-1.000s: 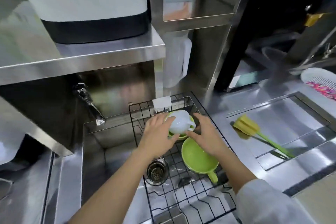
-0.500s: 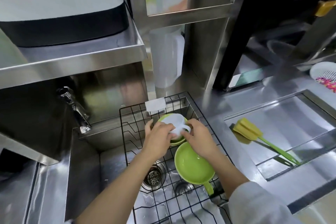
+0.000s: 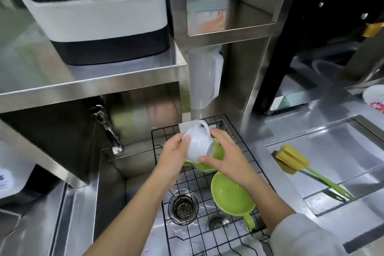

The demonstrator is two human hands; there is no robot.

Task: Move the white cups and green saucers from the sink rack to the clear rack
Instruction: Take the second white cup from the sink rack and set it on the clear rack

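A white cup point(image 3: 198, 143) hangs tilted above the black wire sink rack point(image 3: 209, 233), its handle pointing up and away. My left hand point(image 3: 173, 158) grips its left side and my right hand point(image 3: 227, 155) holds its lower right rim. Under the cup, green saucers point(image 3: 207, 165) lie stacked in the rack's far end, partly hidden by my hands. A green cup with a handle point(image 3: 231, 195) leans in the rack nearer to me. No clear rack is in view.
The rack sits over a steel sink with a drain point(image 3: 182, 207) and a tap point(image 3: 107, 129) at the left. A yellow sponge brush point(image 3: 291, 159) lies on the right drainboard. A white appliance point(image 3: 97, 10) stands on the shelf above, and a white jug point(image 3: 204, 77) hangs behind the rack.
The white cup has been lifted off the green saucers and tipped up, both hands rising with it. The camera view has shifted.
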